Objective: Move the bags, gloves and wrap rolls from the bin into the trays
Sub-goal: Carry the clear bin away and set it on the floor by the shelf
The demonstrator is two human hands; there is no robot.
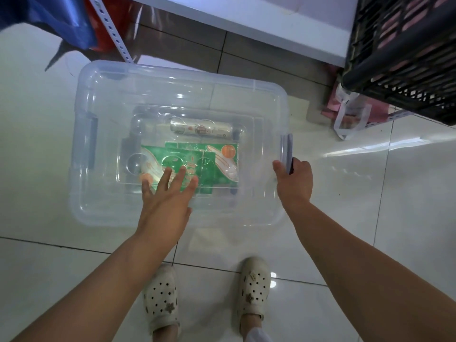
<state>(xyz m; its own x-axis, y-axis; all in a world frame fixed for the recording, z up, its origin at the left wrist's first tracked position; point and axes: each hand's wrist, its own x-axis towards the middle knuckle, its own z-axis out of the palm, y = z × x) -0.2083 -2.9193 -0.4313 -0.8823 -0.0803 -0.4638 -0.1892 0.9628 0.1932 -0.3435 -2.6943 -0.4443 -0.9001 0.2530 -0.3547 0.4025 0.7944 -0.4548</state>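
A clear plastic bin with its clear lid on stands on the tiled floor in front of me. Through the lid I see green glove packets lying flat and a wrap roll behind them. My left hand rests flat on the lid near its front edge, fingers spread. My right hand grips the grey latch handle on the bin's right side.
A black lattice crate sits on a rack at the upper right, with a pink bag on the floor under it. A white shelf board runs along the top. Blue and red fabric hangs at upper left. My feet stand below the bin.
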